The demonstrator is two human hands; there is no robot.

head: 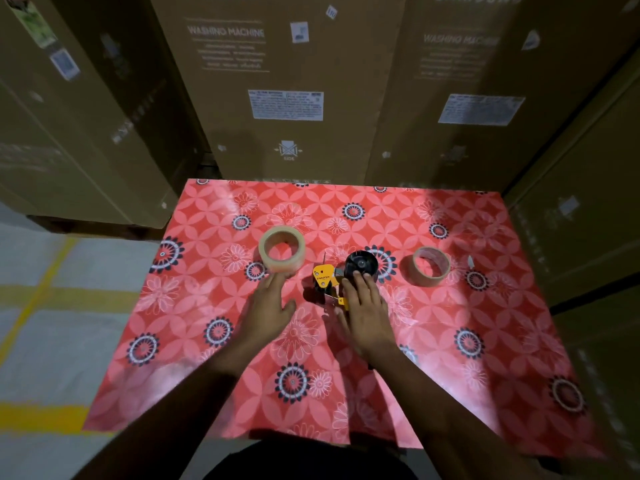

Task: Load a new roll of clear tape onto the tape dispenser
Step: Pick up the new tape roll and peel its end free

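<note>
A full roll of clear tape (pixel 282 249) lies flat on the red flowered tablecloth (pixel 450 341), left of centre. The tape dispenser (pixel 341 277), black with orange parts and an empty black hub, lies beside it in the middle. My left hand (pixel 270 303) is spread open, its fingertips just at the near edge of the full roll, holding nothing. My right hand (pixel 367 306) lies flat over the dispenser's near part, fingers apart, fingertips reaching the black hub; the handle is hidden beneath it.
A nearly used-up tape core (pixel 428 266) lies right of the dispenser, and a small white object (pixel 471 262) further right. Tall cardboard washing machine boxes (pixel 284 98) stand behind and at both sides of the table. Grey floor with yellow lines lies to the left.
</note>
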